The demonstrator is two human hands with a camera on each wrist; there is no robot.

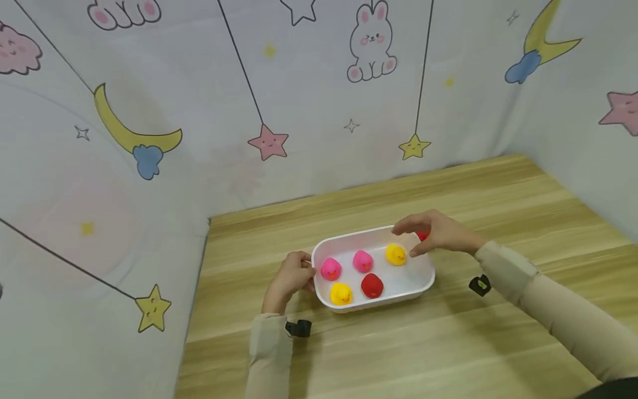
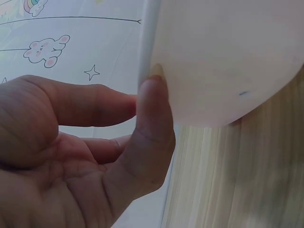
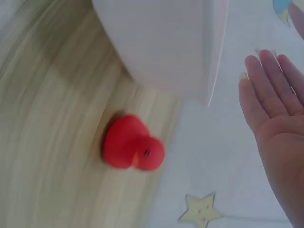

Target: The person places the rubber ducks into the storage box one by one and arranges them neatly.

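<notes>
Left hand point(image 1: 291, 279) at the tub's 9 o'clock end, thumb and fingers pinching the white rim there; in the left wrist view, thumb flat against the outer wall of the tub point(image 2: 223, 61), a finger reaching in behind the rim.

White tub point(image 1: 324, 249) near the middle of the wooden table point(image 1: 498, 199), long axis running 9 to 3 o'clock with the 3 o'clock end tipped slightly toward 12. Five ducks inside, none touching: pink duck point(image 1: 330, 268) at 9 o'clock, second pink duck point(image 1: 363, 260) just beside it toward 2 o'clock, yellow duck point(image 1: 395, 254) at the 2 o'clock corner; nearer row, second yellow duck point(image 1: 341, 293) at 7 o'clock, dark red duck point(image 1: 371, 285) at 6 o'clock.

Right hand point(image 1: 436, 231) over the tub's 2 o'clock corner, fingers straight and relaxed, palm down, gripping nothing. Loose red duck point(image 3: 133, 142) outside the tub, on the table just off that corner; from the head view only a sliver point(image 1: 422, 236) visible beneath the hand, at about 6 o'clock from the fingers. In the right wrist view, lying on its side beside the tub wall, well clear of the palm point(image 3: 280, 123). Far nearer the right hand than the left.
</notes>
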